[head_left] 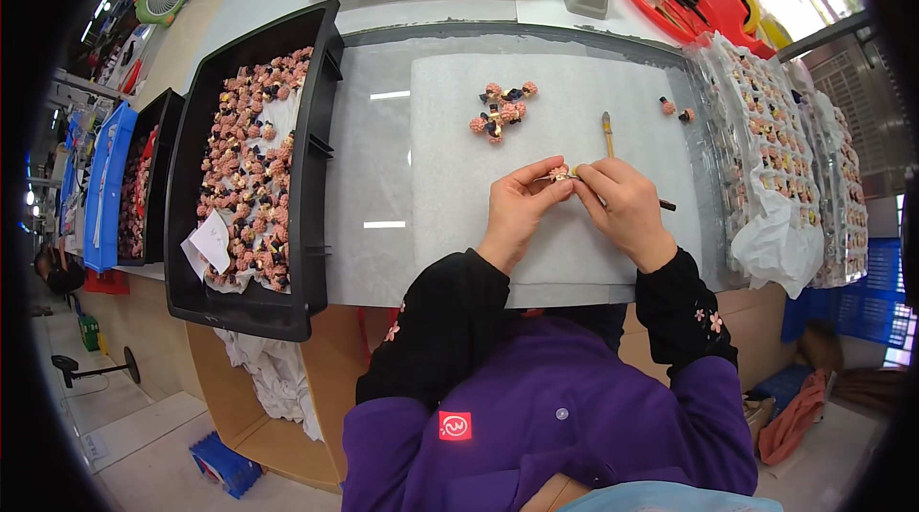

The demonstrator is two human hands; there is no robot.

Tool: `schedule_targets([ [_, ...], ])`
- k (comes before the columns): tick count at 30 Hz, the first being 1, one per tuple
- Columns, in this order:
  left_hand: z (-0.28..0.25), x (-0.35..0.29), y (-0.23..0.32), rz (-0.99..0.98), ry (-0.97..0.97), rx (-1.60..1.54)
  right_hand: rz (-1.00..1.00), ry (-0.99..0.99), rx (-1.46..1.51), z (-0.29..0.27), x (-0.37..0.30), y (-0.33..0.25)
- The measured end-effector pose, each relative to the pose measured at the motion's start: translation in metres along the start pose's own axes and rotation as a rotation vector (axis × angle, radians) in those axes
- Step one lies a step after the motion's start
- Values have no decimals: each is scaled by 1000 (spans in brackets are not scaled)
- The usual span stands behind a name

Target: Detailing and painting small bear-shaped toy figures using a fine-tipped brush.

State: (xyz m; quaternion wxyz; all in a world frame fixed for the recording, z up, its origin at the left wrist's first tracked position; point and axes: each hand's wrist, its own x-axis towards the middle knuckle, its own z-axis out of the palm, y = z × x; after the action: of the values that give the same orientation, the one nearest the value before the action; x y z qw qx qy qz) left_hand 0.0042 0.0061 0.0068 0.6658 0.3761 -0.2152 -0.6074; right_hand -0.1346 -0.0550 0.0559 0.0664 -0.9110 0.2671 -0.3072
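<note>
Pinching the small pink bobbly piece (559, 173) in close, the left hand (522, 211) has thumb and fingertips narrowed onto it, right over the pale sheet (459, 234), between the worktop's middle and its near edge! The right hand (627, 211) meets it there, fingers drawn narrow around a slim tool, its dark end (667, 205) poking out toward the right edge. Just beyond, a brush (607, 129) points to the far edge.

Toward that far edge sits a cluster of pink-and-dark pieces (513, 112), with two loose ones (667, 106) over toward the far right corner. Big black tray (314, 177) on the left side, loaded with more, its near end jutting past the near edge! A white paper slip (212, 242) lies in it, any marks too small to read. Clear plastic trays (775, 144) of pieces line the right edge. And on the purple garment (603, 397), a red square patch (456, 426) shows a pale looping emblem!
</note>
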Motion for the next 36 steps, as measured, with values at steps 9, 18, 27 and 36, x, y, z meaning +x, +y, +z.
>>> schedule_targets([
  [9,0,0,0,-5,15,0,-10,7,-54,-1,0,-2],
  [18,0,0,0,3,15,19,-15,-65,-64,-5,2,-3],
  [27,-1,0,-2,-8,6,49,-2,-156,-60,-11,6,-1],
  [36,-1,-1,0,-4,10,58,-6,-192,-30,-12,9,1],
])
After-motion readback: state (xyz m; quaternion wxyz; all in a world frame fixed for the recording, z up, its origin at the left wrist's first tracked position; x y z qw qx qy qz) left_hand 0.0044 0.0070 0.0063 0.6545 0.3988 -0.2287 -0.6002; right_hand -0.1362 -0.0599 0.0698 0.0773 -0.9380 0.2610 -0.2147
